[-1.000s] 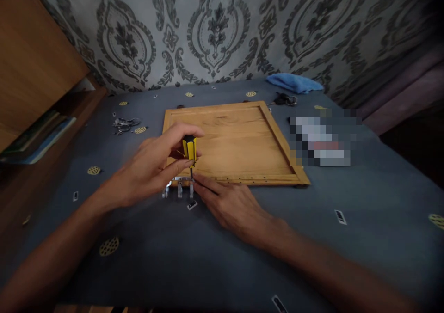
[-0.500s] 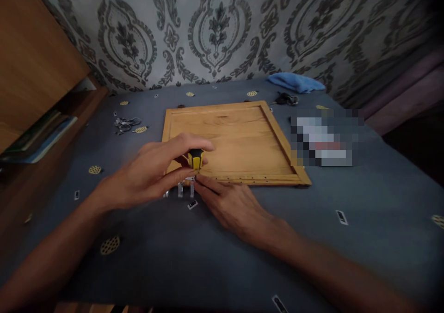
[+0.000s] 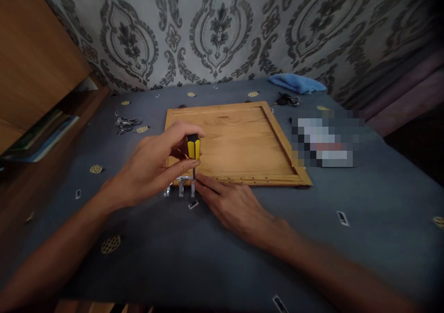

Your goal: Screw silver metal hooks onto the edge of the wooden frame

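My left hand [image 3: 149, 162] is closed round the yellow-and-black handle of a screwdriver [image 3: 193, 147], thumb on the near side and index finger curled over beside its top. The screwdriver stands upright, its dark shank reaching down to a metal hook rack [image 3: 181, 187] at the near edge of a framed wooden panel [image 3: 225, 137]. Several silvery hooks hang over that edge. My right hand [image 3: 236, 209] comes in from the right, fingers pressed together, with fingertips against the rack's right end beside the screwdriver tip. Whether a screw sits under the tip is hidden.
Small dark holes run along the panel's near rail. Metal pieces [image 3: 126, 124] lie to the left, keys [image 3: 289, 99] and a blue cloth [image 3: 298, 82] at the back right. A blurred-out object [image 3: 322, 142] lies right of the panel. A wooden cabinet [image 3: 45, 49] borders the left.
My left hand has risen slightly and shifted its hold, so more of the screwdriver's handle and shank shows. My right hand stays at the rack.
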A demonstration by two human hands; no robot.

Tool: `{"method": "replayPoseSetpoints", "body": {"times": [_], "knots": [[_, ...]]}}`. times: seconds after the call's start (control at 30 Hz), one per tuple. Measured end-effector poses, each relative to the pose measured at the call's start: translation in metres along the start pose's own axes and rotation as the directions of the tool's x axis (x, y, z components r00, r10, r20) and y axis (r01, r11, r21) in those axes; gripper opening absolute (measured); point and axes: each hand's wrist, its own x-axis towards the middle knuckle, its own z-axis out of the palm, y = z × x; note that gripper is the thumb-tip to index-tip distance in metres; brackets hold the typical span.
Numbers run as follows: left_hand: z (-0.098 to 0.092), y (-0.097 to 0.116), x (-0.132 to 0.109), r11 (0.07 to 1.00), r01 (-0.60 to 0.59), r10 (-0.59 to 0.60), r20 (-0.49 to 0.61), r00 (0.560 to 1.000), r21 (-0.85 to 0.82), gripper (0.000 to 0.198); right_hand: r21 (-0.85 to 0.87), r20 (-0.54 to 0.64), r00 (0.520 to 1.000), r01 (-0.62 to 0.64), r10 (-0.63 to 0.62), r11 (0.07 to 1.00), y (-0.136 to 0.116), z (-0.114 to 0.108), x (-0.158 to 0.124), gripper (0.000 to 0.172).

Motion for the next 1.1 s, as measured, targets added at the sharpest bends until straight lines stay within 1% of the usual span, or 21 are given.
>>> {"method": "replayPoseSetpoints", "body": {"times": [0.2,0.47,0.8,0.97,1.1], "knots": [[0.0002,-0.001,-0.0015,0.999,-0.02,0.019,0.03,0.999,0.026,0.031,0.012,-0.008,1.0,0.007,-0.007,1.0,0.0006,0.0011,-0.0017,0.044],[0.0004,-0.0011,-0.0008,0.998,-0.039,0.037,0.043,0.998,0.048,0.031,0.007,-0.015,1.0,0.008,-0.008,1.0,0.0006,0.002,-0.0014,0.044],[-0.0033,-0.0037,-0.0017,0.985,-0.124,0.108,0.134,0.985,0.119,0.037,0.002,-0.005,1.0,0.012,-0.012,1.0,-0.0004,-0.0011,0.0004,0.043],[-0.0042,-0.0032,-0.0015,0.985,-0.116,0.098,0.13,0.987,0.131,0.036,0.002,0.007,1.0,0.018,-0.018,1.0,0.0007,0.0008,-0.0004,0.043],[-0.0046,0.0008,0.0002,0.993,-0.058,0.047,0.112,0.993,0.101,0.033,0.014,0.01,1.0,0.014,-0.014,1.0,0.001,0.0013,-0.0013,0.046]]}}
